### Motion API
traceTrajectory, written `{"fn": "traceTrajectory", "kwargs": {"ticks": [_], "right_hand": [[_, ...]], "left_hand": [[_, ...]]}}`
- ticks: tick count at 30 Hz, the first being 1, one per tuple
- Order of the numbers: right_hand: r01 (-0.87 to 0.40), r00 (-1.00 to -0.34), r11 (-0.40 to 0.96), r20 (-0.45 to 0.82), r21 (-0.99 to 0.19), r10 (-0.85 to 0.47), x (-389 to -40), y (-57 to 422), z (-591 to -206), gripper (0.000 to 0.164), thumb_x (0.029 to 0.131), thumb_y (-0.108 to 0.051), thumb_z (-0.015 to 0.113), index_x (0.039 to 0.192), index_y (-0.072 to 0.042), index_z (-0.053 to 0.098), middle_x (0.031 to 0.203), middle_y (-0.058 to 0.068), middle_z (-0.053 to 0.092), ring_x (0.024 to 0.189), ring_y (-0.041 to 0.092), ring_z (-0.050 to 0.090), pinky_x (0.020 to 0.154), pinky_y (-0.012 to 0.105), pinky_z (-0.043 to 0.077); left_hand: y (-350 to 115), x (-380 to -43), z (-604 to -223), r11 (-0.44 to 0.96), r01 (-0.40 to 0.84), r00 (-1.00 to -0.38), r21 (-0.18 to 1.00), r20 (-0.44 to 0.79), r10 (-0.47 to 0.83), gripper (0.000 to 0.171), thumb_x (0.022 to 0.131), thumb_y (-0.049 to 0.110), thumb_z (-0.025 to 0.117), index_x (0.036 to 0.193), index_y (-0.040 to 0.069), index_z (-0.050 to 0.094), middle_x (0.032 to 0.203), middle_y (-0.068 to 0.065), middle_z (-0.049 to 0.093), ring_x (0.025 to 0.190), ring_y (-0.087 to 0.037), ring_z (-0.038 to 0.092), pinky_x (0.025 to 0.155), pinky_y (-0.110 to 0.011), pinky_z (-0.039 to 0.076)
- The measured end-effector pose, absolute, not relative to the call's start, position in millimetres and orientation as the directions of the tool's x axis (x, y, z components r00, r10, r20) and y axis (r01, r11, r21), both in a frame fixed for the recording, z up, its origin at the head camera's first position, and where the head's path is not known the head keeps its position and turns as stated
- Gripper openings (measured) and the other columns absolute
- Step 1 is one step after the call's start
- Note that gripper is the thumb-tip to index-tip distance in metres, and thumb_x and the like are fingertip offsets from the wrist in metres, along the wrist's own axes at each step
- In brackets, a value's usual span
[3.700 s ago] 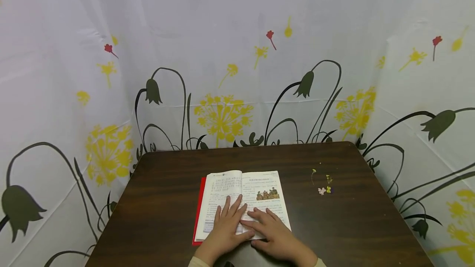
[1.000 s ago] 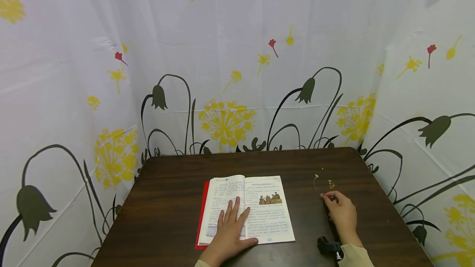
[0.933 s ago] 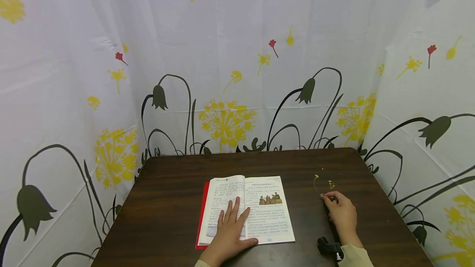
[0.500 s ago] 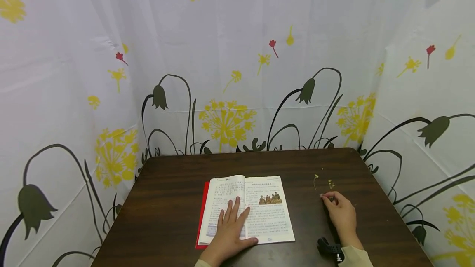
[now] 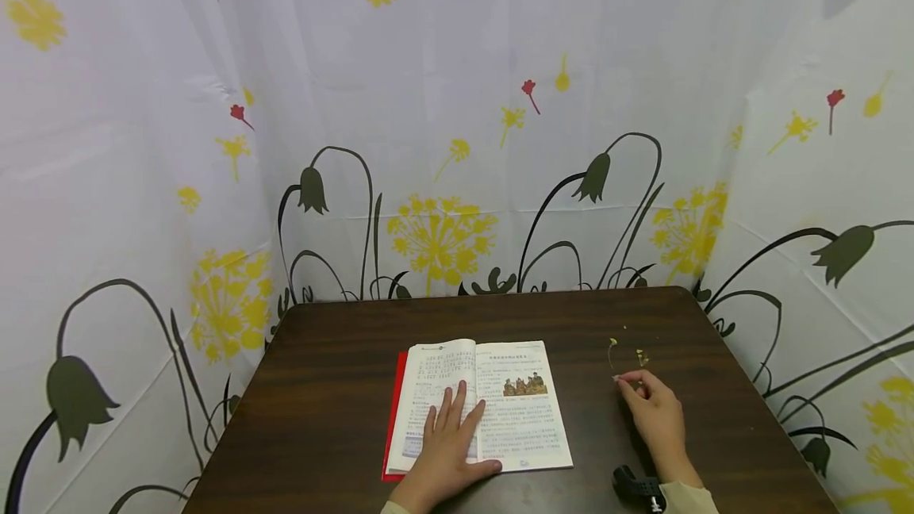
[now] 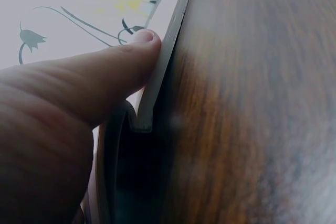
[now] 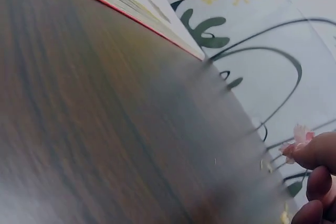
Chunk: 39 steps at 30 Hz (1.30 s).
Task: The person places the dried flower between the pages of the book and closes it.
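An open book (image 5: 524, 435) with a red cover lies on the table, printed pages up. My left hand (image 5: 446, 450) rests on its left page and centre fold, fingers spread. In the left wrist view its thumb (image 6: 121, 64) lies along the lower page edge. Right of the book, my right hand (image 5: 655, 415) pinches a small pink flower (image 7: 298, 141) between thumb and fingertips, low over the table. Just beyond that hand lie a thin-stemmed yellow flower (image 5: 612, 343) and a small yellowish sprig (image 5: 642, 357).
The dark wooden table (image 5: 328, 387) reaches back to a white curtain (image 5: 457, 101) printed with flowers. A black camera strap (image 5: 637, 485) is on my right wrist. A tiny yellow bit (image 5: 624, 327) lies at the back right.
My right hand has left the book, moved right to the small flowers and pinched the pink one. Over the last second both hands stay almost still; the head view shifts slightly.
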State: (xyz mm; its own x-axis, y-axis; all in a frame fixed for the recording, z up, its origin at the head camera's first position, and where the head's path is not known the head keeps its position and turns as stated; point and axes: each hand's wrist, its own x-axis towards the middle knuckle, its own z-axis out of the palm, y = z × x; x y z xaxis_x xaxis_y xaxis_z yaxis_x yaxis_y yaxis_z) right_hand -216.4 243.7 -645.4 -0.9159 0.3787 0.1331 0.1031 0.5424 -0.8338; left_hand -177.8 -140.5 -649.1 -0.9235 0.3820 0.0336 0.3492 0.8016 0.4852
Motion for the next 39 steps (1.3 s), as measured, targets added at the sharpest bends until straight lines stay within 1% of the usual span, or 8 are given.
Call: {"fn": "traceTrajectory", "kwargs": {"ticks": [10,17,22,25,28,31,34,39], "right_hand": [[-0.040,-0.946,0.441,0.176,-0.896,0.272,-205.0,191.2,-643.0,0.004,0.098,-0.026,0.083,0.098,-0.023,0.080,0.068,-0.006,0.047,0.051,0.005,0.040,0.047,0.025,0.034],[-0.122,-0.971,0.358,0.185,-0.926,0.149,-198.3,136.3,-642.9,0.005,0.096,-0.017,0.085,0.096,-0.019,0.080,0.065,-0.004,0.048,0.050,0.003,0.039,0.048,0.022,0.031],[-0.173,-0.968,0.300,0.218,-0.938,0.122,-200.9,109.6,-637.4,0.010,0.095,-0.013,0.085,0.094,-0.022,0.080,0.062,-0.005,0.046,0.050,0.000,0.037,0.047,0.019,0.028],[-0.215,-0.967,0.211,0.237,-0.954,0.088,-205.3,94.0,-635.7,0.008,0.096,-0.010,0.084,0.096,-0.017,0.080,0.064,-0.004,0.050,0.052,0.001,0.040,0.047,0.019,0.031],[-0.222,-0.975,0.123,0.223,-0.967,-0.008,-213.2,79.1,-640.4,0.003,0.099,-0.012,0.080,0.101,-0.013,0.079,0.070,0.000,0.058,0.056,0.003,0.048,0.049,0.019,0.038],[-0.191,-0.978,0.138,0.177,-0.972,-0.112,-221.5,70.0,-650.1,0.004,0.100,-0.016,0.080,0.103,-0.014,0.078,0.075,0.003,0.063,0.061,0.004,0.053,0.053,0.017,0.042],[-0.172,-0.980,0.242,0.141,-0.955,-0.142,-225.9,68.1,-657.5,0.005,0.098,-0.016,0.082,0.098,-0.017,0.078,0.075,0.001,0.061,0.062,0.004,0.052,0.055,0.017,0.041],[-0.111,-0.989,0.270,0.081,-0.956,-0.119,-226.7,71.5,-658.7,0.006,0.097,-0.015,0.082,0.096,-0.015,0.076,0.072,0.001,0.063,0.053,0.005,0.055,0.045,0.019,0.042]], "left_hand": [[-141.2,-173.4,-651.1,0.801,0.340,-0.926,0.493,0.028,0.376,0.106,0.084,0.068,0.082,0.166,0.012,0.046,0.183,-0.022,0.015,0.168,-0.051,0.013,0.127,-0.079,0.016],[-142.1,-175.6,-646.5,0.801,0.357,-0.925,0.480,0.060,0.376,0.102,0.085,0.067,0.082,0.165,0.012,0.048,0.182,-0.022,0.016,0.168,-0.052,0.015,0.127,-0.079,0.016],[-142.2,-176.6,-643.9,0.800,0.373,-0.921,0.471,0.078,0.383,0.102,0.086,0.067,0.082,0.165,0.012,0.048,0.182,-0.023,0.017,0.167,-0.052,0.015,0.126,-0.079,0.018],[-142.6,-175.4,-643.7,0.798,0.375,-0.920,0.472,0.082,0.383,0.102,0.086,0.066,0.082,0.164,0.012,0.048,0.182,-0.024,0.017,0.167,-0.053,0.016,0.126,-0.080,0.018],[-143.6,-174.3,-644.7,0.800,0.378,-0.920,0.466,0.092,0.381,0.101,0.085,0.066,0.083,0.164,0.012,0.049,0.181,-0.024,0.019,0.166,-0.053,0.017,0.125,-0.080,0.019],[-144.4,-173.7,-646.3,0.794,0.385,-0.918,0.470,0.102,0.384,0.101,0.085,0.066,0.083,0.163,0.011,0.050,0.181,-0.025,0.020,0.166,-0.054,0.018,0.124,-0.080,0.020],[-143.8,-174.7,-648.0,0.787,0.384,-0.917,0.482,0.099,0.387,0.101,0.086,0.066,0.082,0.164,0.012,0.048,0.181,-0.024,0.019,0.166,-0.054,0.017,0.125,-0.080,0.019],[-140.5,-176.9,-650.7,0.786,0.356,-0.926,0.505,0.078,0.369,0.117,0.084,0.068,0.083,0.170,0.006,0.033,0.183,-0.020,0.017,0.169,-0.050,0.014,0.128,-0.078,0.016]]}}
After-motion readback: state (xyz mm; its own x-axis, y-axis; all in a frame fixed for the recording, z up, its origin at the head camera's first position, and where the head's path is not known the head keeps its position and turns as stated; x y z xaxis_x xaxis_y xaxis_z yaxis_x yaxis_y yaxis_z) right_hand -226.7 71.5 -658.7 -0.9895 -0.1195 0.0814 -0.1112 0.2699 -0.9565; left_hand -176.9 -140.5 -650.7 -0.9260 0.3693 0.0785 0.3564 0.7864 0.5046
